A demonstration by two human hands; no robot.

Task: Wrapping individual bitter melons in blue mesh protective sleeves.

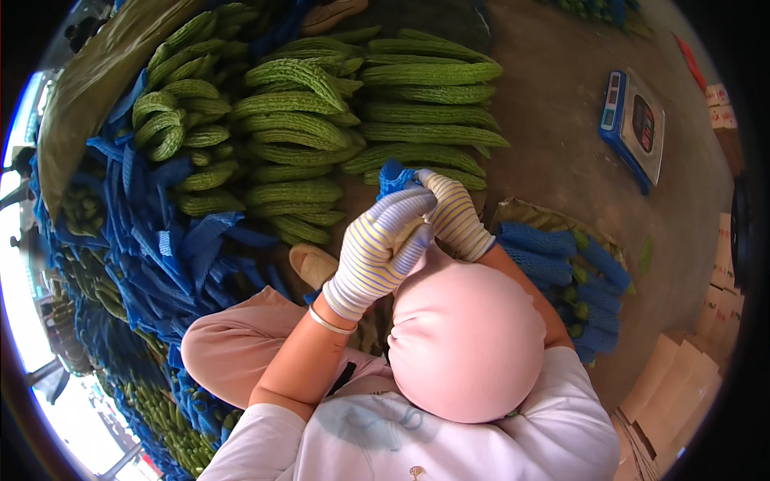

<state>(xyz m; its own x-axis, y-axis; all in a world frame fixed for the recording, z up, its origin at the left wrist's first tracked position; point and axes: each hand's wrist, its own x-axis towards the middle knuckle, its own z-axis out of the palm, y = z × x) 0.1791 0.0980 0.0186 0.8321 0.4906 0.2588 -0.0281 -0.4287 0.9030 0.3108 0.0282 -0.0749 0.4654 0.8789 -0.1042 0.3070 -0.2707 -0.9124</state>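
My left hand (377,250), in a striped knitted glove, is closed with its fingers curled at the bunched end of a blue foam net sleeve (393,177). Beside it, my right hand (457,212), gloved the same way, pinches the sleeve from the other side. Both hands meet above my raised knee, and the fingertips partly hide one another. Just beyond them lie green bitter melons (433,112) in neat stacked rows. More bitter melons (293,120) are piled farther left.
Loose blue net sleeves (172,232) heap up on the left. Sleeved bundles (525,248) lie on a cloth to the right. A blue-edged digital scale (638,128) stands on the floor at far right, with cardboard boxes (674,385) along the right edge.
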